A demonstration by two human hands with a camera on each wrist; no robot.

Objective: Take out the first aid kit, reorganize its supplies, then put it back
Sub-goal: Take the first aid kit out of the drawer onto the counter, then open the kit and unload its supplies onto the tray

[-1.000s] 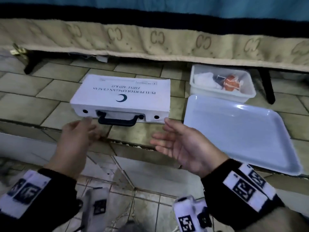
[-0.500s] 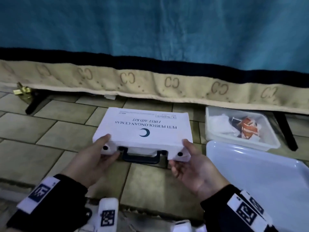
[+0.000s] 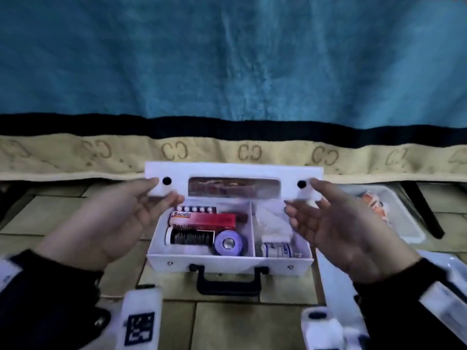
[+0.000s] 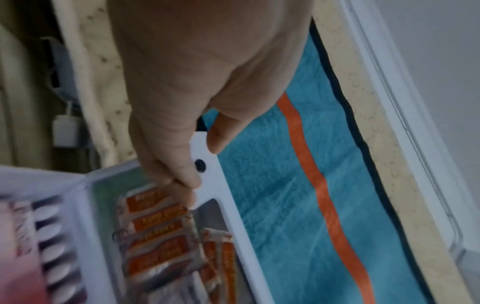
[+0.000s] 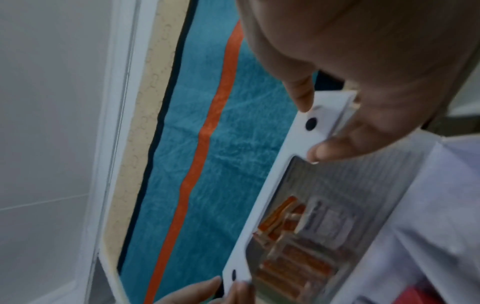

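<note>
The white first aid kit (image 3: 227, 263) sits on the tiled floor with its lid (image 3: 235, 170) raised upright. My left hand (image 3: 166, 190) pinches the lid's left corner, as the left wrist view (image 4: 201, 162) also shows. My right hand (image 3: 300, 198) pinches the right corner (image 5: 309, 128). Inside lie a red Bacidin box (image 3: 204, 219), a pill blister (image 3: 195, 209), a dark bottle (image 3: 189, 236), a tape roll (image 3: 228, 245) and a white bandage roll (image 3: 276, 250). Orange sachets (image 4: 155, 222) fill the lid's clear pocket.
A white tub (image 3: 394, 215) with orange packets stands to the right of the kit, and a white tray (image 3: 336, 279) lies in front of it. A teal bed cover (image 3: 227, 59) hangs just behind the lid. A dark bed leg (image 3: 424, 210) stands at the right.
The kit was shut with my hands at its front corners. Both hands have swung the lid up and back, and the contents now show.
</note>
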